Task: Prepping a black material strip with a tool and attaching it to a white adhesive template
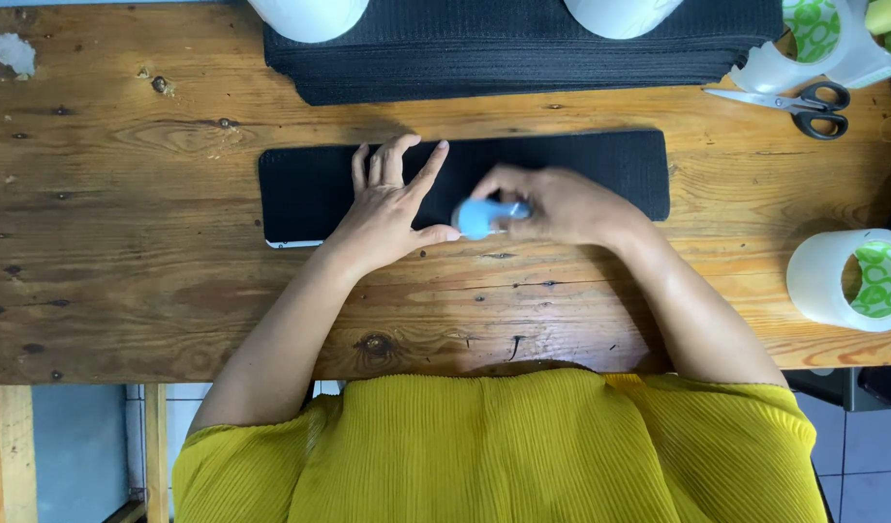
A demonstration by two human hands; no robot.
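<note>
Left hand is lying flat, fingers spread, pressing on the black fabric strip — holding nothing. Right hand is clenching a small light-blue bottle, tip just beside the left thumb, at the strip's near edge. Strip looks soft, limp, light — best pinned flat. Bottle looks light, smooth, possibly slippery; its body suits the grip.

Wooden table, seen from above. Long black fabric strip lies flat across it. Left hand pressed flat on strip, fingers spread. Right hand grips small blue tool at strip's near edge, just beside left thumb. Stack of black fabric behind. Scissors and tape rolls at right. Yellow top below.
</note>
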